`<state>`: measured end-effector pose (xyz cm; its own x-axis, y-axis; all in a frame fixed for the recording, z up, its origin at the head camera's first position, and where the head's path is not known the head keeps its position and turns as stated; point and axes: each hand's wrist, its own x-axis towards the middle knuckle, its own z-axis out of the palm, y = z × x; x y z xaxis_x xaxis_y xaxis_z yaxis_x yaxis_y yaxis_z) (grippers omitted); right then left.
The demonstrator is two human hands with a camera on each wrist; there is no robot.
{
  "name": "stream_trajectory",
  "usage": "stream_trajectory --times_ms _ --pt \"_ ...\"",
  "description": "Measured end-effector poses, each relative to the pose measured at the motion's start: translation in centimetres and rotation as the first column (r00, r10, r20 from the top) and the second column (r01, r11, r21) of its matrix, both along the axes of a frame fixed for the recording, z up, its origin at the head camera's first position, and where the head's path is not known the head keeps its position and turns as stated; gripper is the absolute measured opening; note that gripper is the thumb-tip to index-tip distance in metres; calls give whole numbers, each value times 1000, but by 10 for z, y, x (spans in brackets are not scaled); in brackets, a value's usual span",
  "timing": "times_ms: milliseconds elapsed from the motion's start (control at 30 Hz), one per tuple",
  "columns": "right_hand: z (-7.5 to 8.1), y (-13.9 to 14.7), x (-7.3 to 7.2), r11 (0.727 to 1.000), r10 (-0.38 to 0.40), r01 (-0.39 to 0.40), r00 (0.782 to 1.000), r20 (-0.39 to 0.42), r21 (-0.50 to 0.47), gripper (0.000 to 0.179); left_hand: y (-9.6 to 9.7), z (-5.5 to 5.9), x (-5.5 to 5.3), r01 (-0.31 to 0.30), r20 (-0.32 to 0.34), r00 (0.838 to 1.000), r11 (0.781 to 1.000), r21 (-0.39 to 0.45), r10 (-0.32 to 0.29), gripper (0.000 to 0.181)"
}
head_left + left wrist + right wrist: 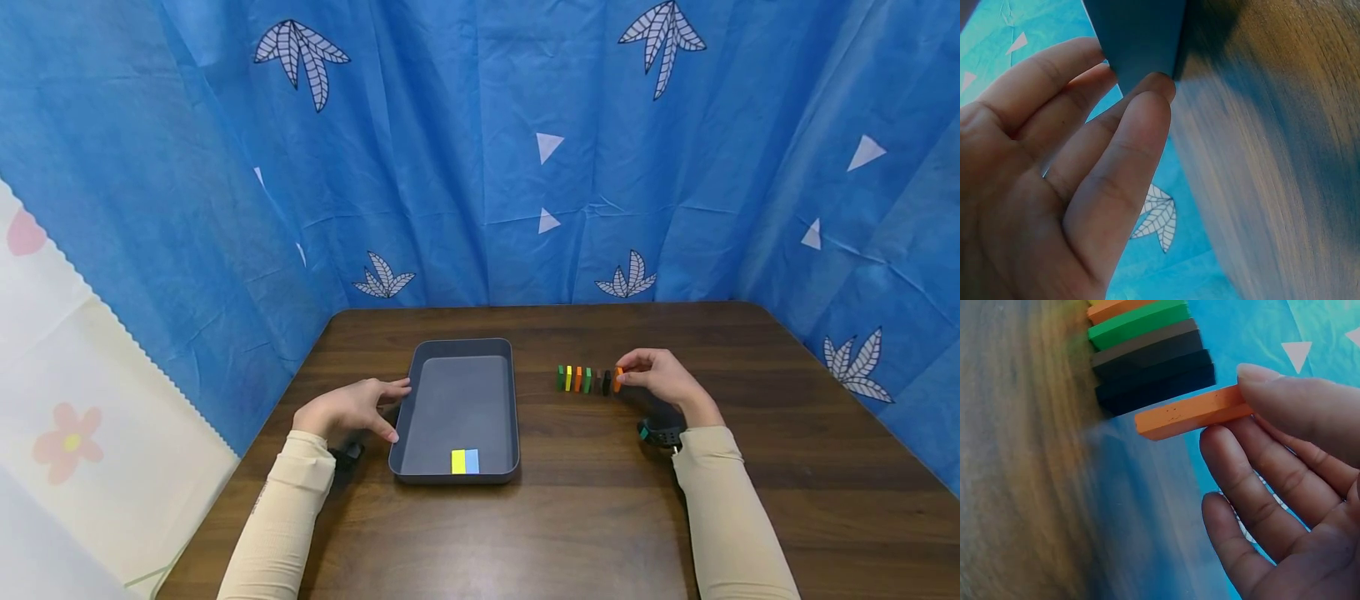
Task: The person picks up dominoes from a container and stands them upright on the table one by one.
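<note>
Between the thumb and fingers of my right hand is an orange domino-like block, held at its upper end. It stands just right of a row of upright blocks; the nearest is a black block, beside a dark brown block and a green block. My left hand rests its fingertips and thumb against the left side of a grey tray, fingers spread and loosely bent. Inside the tray, at its near end, a yellow block and a light blue block lie flat side by side.
Further left in the row stand another orange block, a yellow block and a dark green block. All rest on a brown wooden table. A blue curtain hangs behind the table's far edge.
</note>
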<state>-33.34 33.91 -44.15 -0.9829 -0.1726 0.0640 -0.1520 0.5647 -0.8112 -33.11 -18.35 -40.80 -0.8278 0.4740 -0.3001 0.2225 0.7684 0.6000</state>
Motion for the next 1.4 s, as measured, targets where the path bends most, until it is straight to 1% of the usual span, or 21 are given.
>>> stream_trajectory --times_ms 200,433,733,1133,1400 --pt "-4 0 -3 1000 -1 1 1000 1 17 25 0 -1 0 -6 21 1000 999 35 5 95" --pt "-5 -2 -4 1000 10 -10 1000 10 2 24 -1 1 -1 30 0 1000 999 12 -30 92" --pt "-8 -5 -5 1000 11 -11 1000 11 -6 23 0 2 1 6 24 1000 1000 27 -6 93" --pt "-8 -6 -4 999 28 -28 1000 8 -15 23 0 1 0 -2 20 1000 1000 27 2 93" --pt "-9 -6 -4 999 32 -32 999 20 -24 25 0 2 2 -27 61 998 997 67 23 94"
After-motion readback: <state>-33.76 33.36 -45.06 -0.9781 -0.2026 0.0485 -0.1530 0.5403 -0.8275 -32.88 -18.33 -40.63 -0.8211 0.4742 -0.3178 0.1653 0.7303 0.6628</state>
